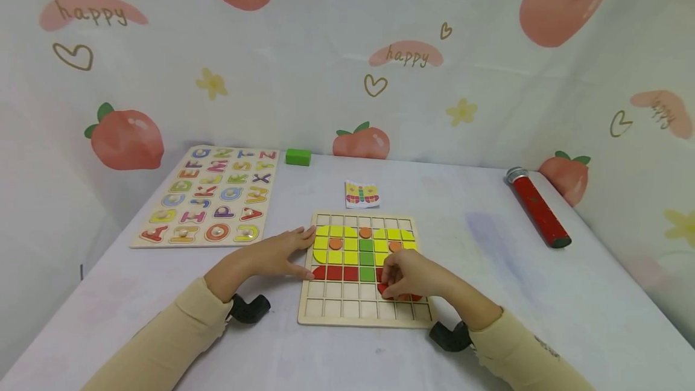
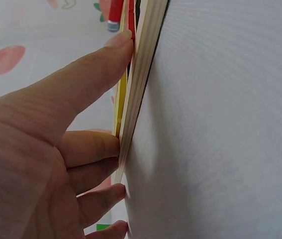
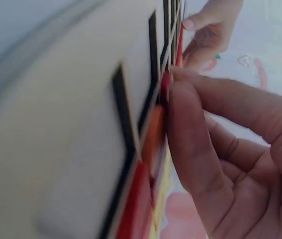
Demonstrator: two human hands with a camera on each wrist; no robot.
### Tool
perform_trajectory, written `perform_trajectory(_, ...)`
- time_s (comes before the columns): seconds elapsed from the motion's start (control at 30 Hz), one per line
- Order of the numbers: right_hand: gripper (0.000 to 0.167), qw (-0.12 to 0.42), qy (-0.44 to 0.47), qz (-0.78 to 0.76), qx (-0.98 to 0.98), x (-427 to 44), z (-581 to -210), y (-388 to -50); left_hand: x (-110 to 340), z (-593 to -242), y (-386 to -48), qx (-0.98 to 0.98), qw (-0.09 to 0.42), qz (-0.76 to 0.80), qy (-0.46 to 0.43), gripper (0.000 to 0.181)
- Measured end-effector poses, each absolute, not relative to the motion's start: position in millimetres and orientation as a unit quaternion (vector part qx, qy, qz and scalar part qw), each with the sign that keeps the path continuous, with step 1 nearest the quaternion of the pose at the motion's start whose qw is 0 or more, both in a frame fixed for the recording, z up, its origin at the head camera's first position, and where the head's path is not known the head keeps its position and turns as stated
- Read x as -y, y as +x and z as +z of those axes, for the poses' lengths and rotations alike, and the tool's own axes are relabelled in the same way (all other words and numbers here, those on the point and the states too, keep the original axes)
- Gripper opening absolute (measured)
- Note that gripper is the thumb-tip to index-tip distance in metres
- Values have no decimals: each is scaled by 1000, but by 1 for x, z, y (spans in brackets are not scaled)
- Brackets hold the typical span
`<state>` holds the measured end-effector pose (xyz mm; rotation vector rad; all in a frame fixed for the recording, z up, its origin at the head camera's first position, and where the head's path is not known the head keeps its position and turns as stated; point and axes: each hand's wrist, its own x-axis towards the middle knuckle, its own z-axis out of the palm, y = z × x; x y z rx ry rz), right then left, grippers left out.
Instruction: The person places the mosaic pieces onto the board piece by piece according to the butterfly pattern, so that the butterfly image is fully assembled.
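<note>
A square wooden grid board (image 1: pixel 339 308) lies on the table with yellow, green, orange and red flat tiles in its cells. My right hand (image 1: pixel 409 273) pinches a small red tile (image 1: pixel 382 289) between thumb and forefinger, at a cell in the lower right part. In the right wrist view, an orange tile (image 3: pixel 153 137) and another red tile (image 3: pixel 137 201) sit beside the pinched one. My left hand (image 1: pixel 274 254) rests against the board's left edge with fingers spread, its thumb touching near the left end of the row of red tiles (image 1: pixel 335 273).
Behind the board lies a small pattern card (image 1: pixel 362 195). An alphabet puzzle board (image 1: pixel 206 195) is at the left, with a green block (image 1: pixel 298 157) near its far corner. A red microphone (image 1: pixel 539 208) lies at the right. A printed cloth hangs behind.
</note>
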<state>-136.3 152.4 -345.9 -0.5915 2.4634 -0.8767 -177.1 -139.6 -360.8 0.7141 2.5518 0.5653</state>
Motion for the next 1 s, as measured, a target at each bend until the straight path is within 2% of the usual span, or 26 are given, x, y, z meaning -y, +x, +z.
perform_trajectory(0.13, 16, 241, -201, -333, -889, -162, -342, -133, 140, -362, -177, -919, 216, 208, 256, 90)
perform_trajectory(0.43, 17, 231, -162, -352, -892, -200, -337, -122, 140, -362, -177, -923, 207, 197, 258, 89)
perform_trajectory(0.6, 14, 225, -137, -359, -895, -226, -336, -110, 141, -362, -178, -923, 206, 197, 260, 89)
perform_trajectory(0.73, 18, 233, -121, -376, -889, -245, -335, -98, 140, -363, -178, -924, 206, 194, 257, 89)
perform_trajectory(1.0, 23, 269, -160, -410, -857, -280, -350, -82, 141, -363, -178, -922, 209, 199, 259, 90)
